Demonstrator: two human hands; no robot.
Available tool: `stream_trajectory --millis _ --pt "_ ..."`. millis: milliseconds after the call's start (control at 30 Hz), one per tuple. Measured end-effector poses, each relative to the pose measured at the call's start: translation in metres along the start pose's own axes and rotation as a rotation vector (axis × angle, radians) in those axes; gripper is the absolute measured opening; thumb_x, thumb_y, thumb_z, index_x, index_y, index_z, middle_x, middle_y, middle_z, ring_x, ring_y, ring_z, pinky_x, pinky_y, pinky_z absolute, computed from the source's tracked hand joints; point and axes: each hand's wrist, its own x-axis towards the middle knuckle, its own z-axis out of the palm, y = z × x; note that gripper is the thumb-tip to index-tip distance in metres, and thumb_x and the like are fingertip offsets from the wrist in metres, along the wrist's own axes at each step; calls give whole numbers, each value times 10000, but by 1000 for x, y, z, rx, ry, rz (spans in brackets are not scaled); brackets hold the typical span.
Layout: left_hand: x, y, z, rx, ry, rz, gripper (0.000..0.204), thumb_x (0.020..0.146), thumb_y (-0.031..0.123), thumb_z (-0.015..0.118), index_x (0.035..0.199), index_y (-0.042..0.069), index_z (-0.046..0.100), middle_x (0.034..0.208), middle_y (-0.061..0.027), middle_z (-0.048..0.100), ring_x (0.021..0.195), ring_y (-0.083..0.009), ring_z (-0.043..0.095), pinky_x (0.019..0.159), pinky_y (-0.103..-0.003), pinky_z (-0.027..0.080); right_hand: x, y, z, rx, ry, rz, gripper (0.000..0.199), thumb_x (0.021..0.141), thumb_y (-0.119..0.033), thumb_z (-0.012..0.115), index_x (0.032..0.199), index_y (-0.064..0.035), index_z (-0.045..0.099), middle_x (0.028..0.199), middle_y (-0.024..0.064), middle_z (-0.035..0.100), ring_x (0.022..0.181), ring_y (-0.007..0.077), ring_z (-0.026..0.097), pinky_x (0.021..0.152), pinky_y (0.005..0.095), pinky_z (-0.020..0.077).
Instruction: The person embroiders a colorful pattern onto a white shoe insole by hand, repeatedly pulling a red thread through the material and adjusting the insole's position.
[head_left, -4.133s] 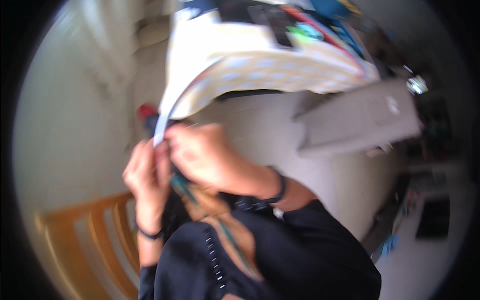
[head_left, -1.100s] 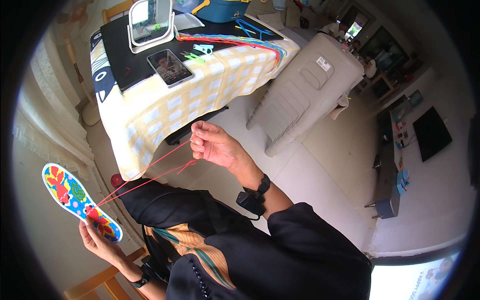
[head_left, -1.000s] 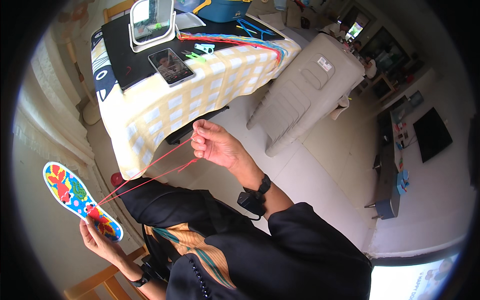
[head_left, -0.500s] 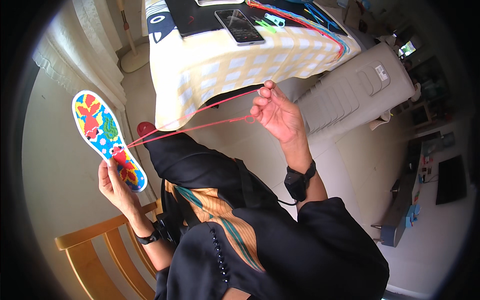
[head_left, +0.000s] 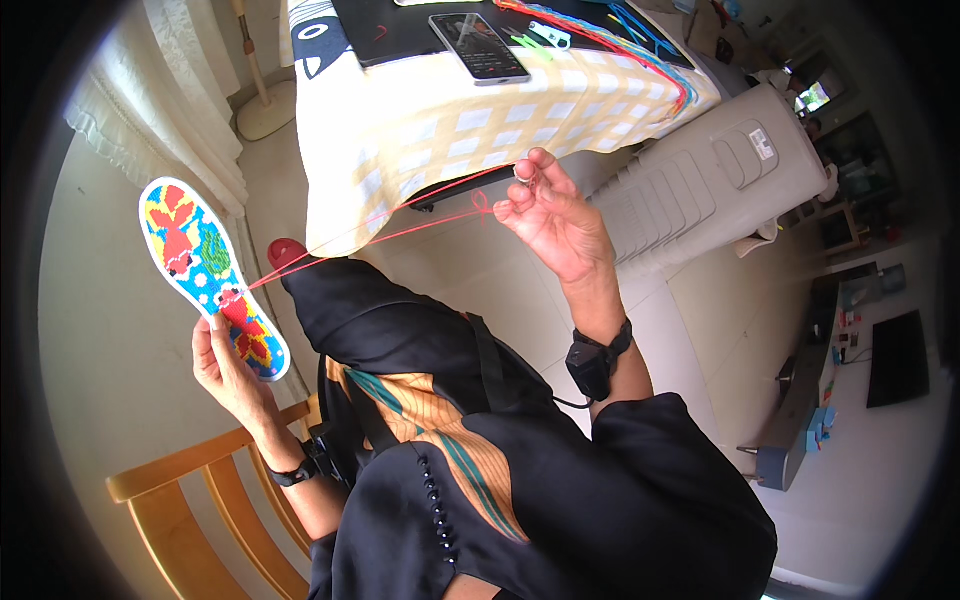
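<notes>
My left hand (head_left: 232,375) pinches the edge of an embroidered insole (head_left: 212,245) near its heel end. The insole has a white rim and a red, yellow, blue and green cross-stitch pattern. Two strands of red thread (head_left: 385,237) stretch from its middle across to my right hand (head_left: 555,215). My right hand is raised in front of the table, its fingers curled and pinched on the thread, palm partly turned up. A small loop shows in the lower strand beside the fingers. Whether a needle sits between the fingertips is too small to tell.
Ahead is a table with a yellow-and-white checked cloth (head_left: 400,130). On it lie a phone (head_left: 480,48), a bundle of coloured threads (head_left: 610,45) and a small light-blue tool (head_left: 550,36). A grey plastic case (head_left: 715,175) stands at right, a wooden chair (head_left: 200,470) at lower left.
My right hand has risen slightly with the thread, and the loop by the fingers looks larger. The insole has shifted a little left in view, still in my left hand.
</notes>
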Motion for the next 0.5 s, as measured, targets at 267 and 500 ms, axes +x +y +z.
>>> stream_trajectory --millis 267,500 --pt "1 -2 -3 -9 5 6 185 901 145 557 998 -5 605 870 -46 653 736 -68 609 650 -197 496 1 0 3 -82 32 -22 439 747 96 593 1133 -64 458 1059 88 560 868 167 544 851 346 419" --pt "-1 2 0 4 2 7 185 901 148 555 996 -1 609 862 -46 655 744 -69 609 657 -194 489 -1 0 3 -68 49 -3 434 758 108 579 1144 -51 457 1058 92 558 883 164 548 815 315 438"
